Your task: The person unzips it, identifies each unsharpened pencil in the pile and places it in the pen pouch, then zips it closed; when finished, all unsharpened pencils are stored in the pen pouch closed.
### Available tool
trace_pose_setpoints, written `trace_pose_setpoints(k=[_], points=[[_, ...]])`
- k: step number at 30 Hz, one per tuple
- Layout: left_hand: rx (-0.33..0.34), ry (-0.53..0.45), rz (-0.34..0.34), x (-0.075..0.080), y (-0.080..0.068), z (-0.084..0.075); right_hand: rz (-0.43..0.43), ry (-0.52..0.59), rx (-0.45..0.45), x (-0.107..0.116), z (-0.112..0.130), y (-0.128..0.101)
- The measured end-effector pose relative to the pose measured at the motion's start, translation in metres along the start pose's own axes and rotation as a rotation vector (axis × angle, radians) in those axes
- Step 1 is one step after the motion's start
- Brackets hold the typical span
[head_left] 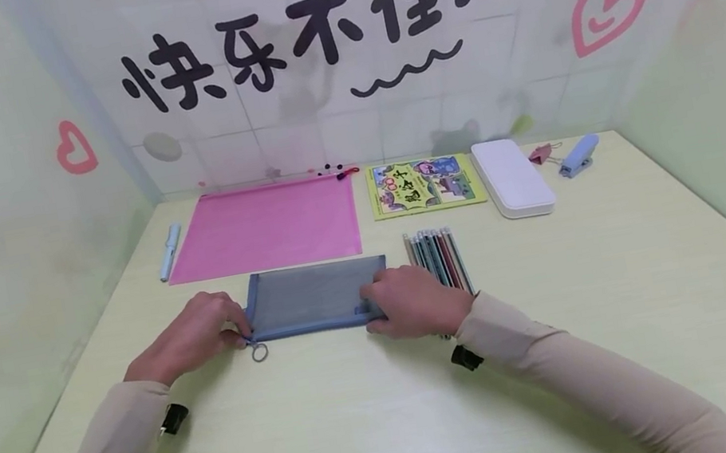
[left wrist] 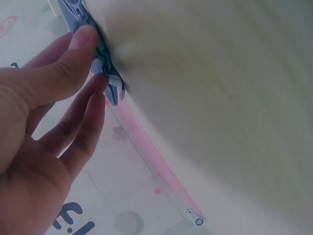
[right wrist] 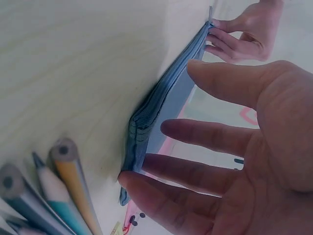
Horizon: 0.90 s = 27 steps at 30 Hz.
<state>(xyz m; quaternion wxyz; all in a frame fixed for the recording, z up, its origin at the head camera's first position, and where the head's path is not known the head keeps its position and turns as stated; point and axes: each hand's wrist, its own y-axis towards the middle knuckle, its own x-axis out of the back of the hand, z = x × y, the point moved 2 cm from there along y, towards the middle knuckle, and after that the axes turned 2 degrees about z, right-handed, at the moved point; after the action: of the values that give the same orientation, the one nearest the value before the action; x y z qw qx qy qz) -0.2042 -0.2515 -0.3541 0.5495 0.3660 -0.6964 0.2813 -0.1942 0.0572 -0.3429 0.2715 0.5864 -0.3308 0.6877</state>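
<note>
A blue-grey mesh zipper pouch [head_left: 317, 295] lies flat on the table, its zipper edge toward me and a ring pull [head_left: 259, 351] at the near left corner. My left hand [head_left: 196, 337] pinches that left end between thumb and fingers; the left wrist view shows the thumb [left wrist: 83, 39] pressed on the bunched fabric. At the other end is my right hand [head_left: 412, 300], its fingers spread and nearly straight. In the right wrist view, its lower fingertips touch the pouch's end [right wrist: 132, 161]. Several pencils [head_left: 441, 253] lie just right of it, partly hidden by the right hand.
Behind the pouch lies a pink zipper folder [head_left: 268, 227], with a light-blue pen [head_left: 171, 252] at its left. Farther right are a yellow booklet [head_left: 426, 184], a white case [head_left: 513, 178], a small pink clip [head_left: 541, 155] and a blue stapler [head_left: 580, 156]. Walls enclose the table's back and sides.
</note>
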Motion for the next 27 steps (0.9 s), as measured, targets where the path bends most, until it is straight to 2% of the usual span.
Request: trace_pose_setpoints(k=[5, 8, 15, 18, 20, 24, 27], points=[[0.002, 0.030, -0.007, 0.001, 0.002, -0.002, 0.002, -0.003, 0.001, 0.000, 0.000, 0.000], [0.012, 0.012, -0.014, 0.005, 0.001, -0.004, 0.007, 0.002, -0.010, 0.001, 0.000, -0.002], [0.065, -0.175, -0.047, 0.033, -0.001, -0.009, -0.019, 0.027, -0.010, 0.007, -0.003, -0.001], [0.076, -0.189, -0.054, 0.041, 0.000, -0.011, -0.024, 0.050, 0.000, 0.008, -0.004, 0.002], [0.055, -0.158, -0.058, 0.040, 0.002, -0.011, -0.018, 0.050, -0.010, 0.007, -0.003, 0.006], [0.009, -0.119, -0.062, 0.033, 0.005, -0.014, -0.006, -0.023, -0.040, 0.003, 0.002, 0.013], [0.016, -0.126, -0.076, 0.032, 0.004, -0.016, -0.023, -0.073, -0.027, 0.003, 0.012, 0.019]])
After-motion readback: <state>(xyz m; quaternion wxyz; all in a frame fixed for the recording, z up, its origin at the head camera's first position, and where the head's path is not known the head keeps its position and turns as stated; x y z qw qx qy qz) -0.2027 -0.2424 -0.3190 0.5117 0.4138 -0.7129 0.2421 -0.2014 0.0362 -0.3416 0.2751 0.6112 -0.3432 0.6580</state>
